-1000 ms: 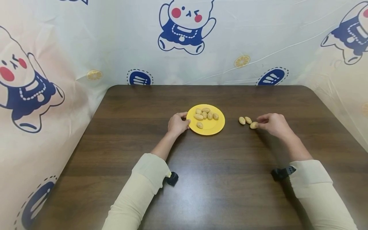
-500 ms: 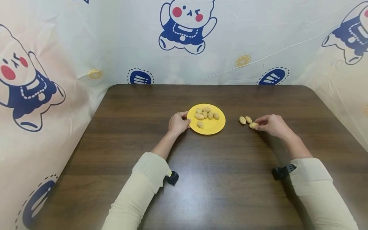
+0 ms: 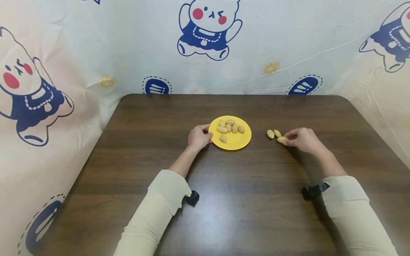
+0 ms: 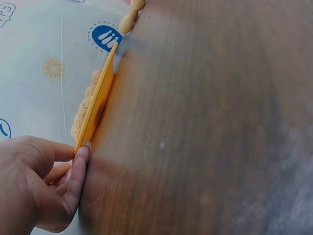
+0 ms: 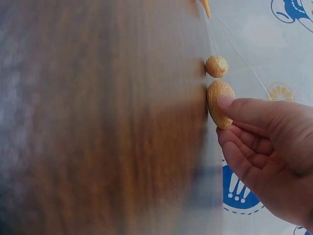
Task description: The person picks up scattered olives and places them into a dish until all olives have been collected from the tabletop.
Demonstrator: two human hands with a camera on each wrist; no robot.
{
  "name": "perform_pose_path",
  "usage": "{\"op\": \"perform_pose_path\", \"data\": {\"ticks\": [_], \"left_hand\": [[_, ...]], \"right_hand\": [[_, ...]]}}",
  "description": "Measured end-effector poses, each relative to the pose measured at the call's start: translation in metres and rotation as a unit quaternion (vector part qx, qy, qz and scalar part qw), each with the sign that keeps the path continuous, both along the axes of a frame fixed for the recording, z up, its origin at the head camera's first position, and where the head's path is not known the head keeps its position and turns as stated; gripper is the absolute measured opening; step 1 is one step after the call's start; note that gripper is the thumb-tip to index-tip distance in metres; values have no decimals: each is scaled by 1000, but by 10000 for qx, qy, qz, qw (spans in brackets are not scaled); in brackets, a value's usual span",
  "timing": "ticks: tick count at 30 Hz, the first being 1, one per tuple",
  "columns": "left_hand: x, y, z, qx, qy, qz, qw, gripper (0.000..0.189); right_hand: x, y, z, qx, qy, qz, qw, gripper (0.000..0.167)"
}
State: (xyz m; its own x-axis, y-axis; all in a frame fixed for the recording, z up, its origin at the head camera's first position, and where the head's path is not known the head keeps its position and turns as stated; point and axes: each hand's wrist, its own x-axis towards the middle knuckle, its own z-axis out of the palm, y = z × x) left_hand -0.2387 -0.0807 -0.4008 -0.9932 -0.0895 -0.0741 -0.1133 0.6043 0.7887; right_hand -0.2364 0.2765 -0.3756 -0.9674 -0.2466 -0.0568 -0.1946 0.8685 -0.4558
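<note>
ok, on head cam my rt grip (image 3: 303, 139) is drawn to a pinch on one peanut (image 3: 281, 139), most of it poking out past the tips, just beside two loose nuts (image 3: 270, 134) on the surface (image 3: 256, 160). lt grip (image 3: 199, 137) pinches the yellow plate (image 3: 237, 142) by its rim. vs 1s ago: same 7 nuts (image 3: 222, 129) on it, rt fingertips slightly lower.
</note>
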Motion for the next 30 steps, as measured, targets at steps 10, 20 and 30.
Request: {"op": "perform_pose_path", "data": {"ticks": [10,20,30], "left_hand": [[1,1,0,45,1,4,10000,41],[0,-1,-1,47,23,9,10000,41],[0,-1,1,42,-20,-23,10000,43]], "right_hand": [[1,0,-1,-26,-97,31,9999,22],[2,-6,1,-322,54,-90,9994,23],[-1,-11,2,-403,124,-170,9990,24]]}}
